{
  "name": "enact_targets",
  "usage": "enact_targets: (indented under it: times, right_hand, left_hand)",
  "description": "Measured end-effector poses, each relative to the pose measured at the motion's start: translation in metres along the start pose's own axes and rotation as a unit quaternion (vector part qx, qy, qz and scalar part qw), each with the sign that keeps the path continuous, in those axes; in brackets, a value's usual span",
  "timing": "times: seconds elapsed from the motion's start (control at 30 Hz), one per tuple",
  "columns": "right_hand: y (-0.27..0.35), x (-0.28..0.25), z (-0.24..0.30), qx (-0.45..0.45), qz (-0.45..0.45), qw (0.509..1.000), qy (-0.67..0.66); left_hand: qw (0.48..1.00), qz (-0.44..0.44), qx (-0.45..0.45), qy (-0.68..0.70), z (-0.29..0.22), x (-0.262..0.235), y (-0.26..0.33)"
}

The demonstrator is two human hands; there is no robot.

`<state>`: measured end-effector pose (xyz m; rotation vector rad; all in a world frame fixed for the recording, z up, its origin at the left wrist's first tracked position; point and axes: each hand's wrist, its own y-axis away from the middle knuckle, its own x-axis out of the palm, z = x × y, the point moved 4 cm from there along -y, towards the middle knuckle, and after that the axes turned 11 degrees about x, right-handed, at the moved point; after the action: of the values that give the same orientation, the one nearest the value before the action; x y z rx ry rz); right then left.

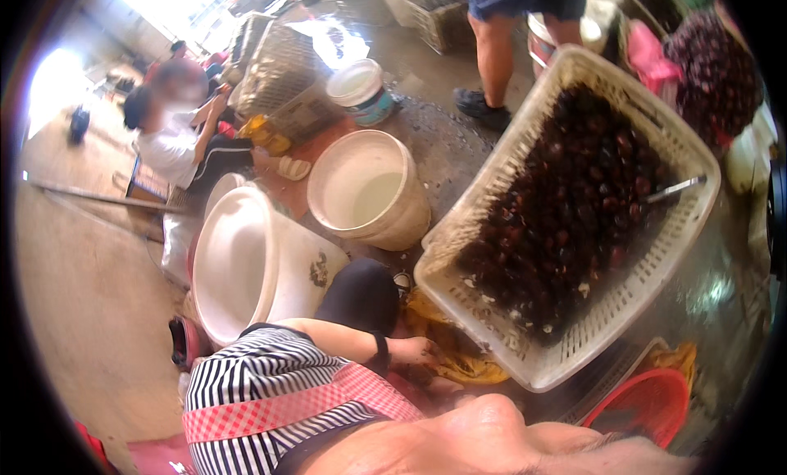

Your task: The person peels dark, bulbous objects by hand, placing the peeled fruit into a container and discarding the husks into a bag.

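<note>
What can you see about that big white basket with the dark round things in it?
The white basket is rectangular, plastic-looking, with slotted latticed walls. It sits tilted beside a white bucket on wet ground, heaped with dark reddish-brown round things; pale bits lie at its lower end. A thin metal tool rests on the pile. A hand reaches near its lower corner.

White plastic basket [631, 303] w/ glossy dark fruit [566, 221], smooth matt plastic bucket [369, 188], wet shiny concrete floor [447, 147]
</note>
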<state>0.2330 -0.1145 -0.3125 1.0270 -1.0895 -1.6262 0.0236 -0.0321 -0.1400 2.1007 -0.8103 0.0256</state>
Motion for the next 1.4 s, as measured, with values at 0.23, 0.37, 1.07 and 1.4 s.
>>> enact_targets:
  times: [0.23,0.37,1.07,1.4]
  right_hand:
    - [0.063,-0.030,0.044,-0.116,0.002,0.992,-0.041]
    - [0.136,-0.065,0.042,-0.068,-0.267,0.959,-0.069]
    - [0.348,-0.127,0.097,0.016,-0.745,0.667,0.023]
    - [0.378,-0.124,0.051,0.031,-0.771,0.625,-0.114]
  left_hand:
    - [0.865,0.027,0.429,-0.260,-0.033,0.000,0.008]
    - [0.977,-0.001,0.179,-0.117,-0.050,0.000,0.038]
    - [0.774,0.028,0.469,-0.425,-0.038,0.012,0.081]
    - [0.691,0.346,0.185,-0.607,0.006,0.048,0.080]
